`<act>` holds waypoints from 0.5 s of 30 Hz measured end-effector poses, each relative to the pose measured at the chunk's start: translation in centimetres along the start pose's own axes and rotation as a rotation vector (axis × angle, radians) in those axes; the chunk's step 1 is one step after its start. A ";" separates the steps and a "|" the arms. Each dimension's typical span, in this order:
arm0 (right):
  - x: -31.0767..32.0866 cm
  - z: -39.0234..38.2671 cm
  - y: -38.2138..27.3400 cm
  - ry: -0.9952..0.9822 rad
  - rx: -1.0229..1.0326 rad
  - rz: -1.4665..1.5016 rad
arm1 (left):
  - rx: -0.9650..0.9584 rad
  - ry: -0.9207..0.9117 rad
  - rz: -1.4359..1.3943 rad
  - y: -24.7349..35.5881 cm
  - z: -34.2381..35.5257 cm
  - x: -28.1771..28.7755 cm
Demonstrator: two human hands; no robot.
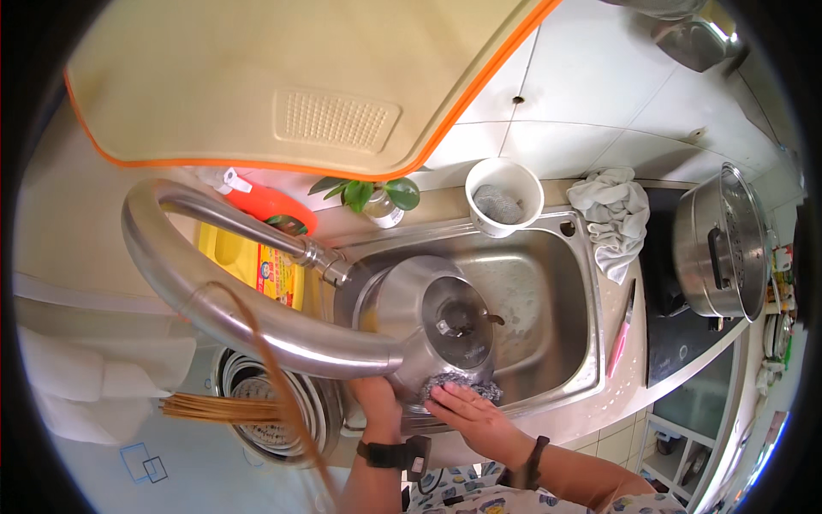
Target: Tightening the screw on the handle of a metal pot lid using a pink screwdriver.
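A stainless steel electric kettle (404,295) lies tilted in the sink (548,364), its dark round base with a central connector facing up toward me. My right hand (475,417) presses a grey steel wool scrubber (462,390) against the kettle's lower side, fingers together over it. Close to the kettle's near left side is my left hand (377,401); the curved faucet (282,321) and the kettle hide its fingers, so its grip on the kettle does not show. The faucet's spout arches over the kettle from the left.
Behind the sink stand a white tub (505,197) holding a scrubber, a potted plant (383,201) and a red bottle (265,206). Left are nested metal bowls (321,403) with chopsticks (223,409). Right are a cloth (612,214), a pink-handled knife (621,338) and a steamer pot (715,248).
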State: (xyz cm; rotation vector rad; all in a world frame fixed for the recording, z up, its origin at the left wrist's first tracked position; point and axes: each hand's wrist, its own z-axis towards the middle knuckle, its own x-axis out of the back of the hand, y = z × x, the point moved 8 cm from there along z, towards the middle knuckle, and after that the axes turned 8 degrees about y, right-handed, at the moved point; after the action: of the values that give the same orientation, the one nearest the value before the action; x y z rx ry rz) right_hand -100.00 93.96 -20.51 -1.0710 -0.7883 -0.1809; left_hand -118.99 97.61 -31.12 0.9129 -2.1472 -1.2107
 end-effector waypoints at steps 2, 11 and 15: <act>-0.6 -0.3 0.5 -0.006 -0.022 0.007 | -0.022 -0.045 -0.009 0.2 -0.5 -0.3; 0.9 6.1 0.3 0.065 -0.006 0.046 | 0.040 -0.332 -0.306 0.2 -3.3 -2.7; 2.9 -0.3 4.9 0.125 -0.227 -0.011 | 0.238 -0.018 -0.252 -2.0 -3.5 0.1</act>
State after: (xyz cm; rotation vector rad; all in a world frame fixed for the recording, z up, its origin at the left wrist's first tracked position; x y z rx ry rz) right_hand -95.32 96.80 -22.19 -1.2568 -0.6717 -0.3506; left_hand -115.98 94.94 -31.23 1.3124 -2.2768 -1.0935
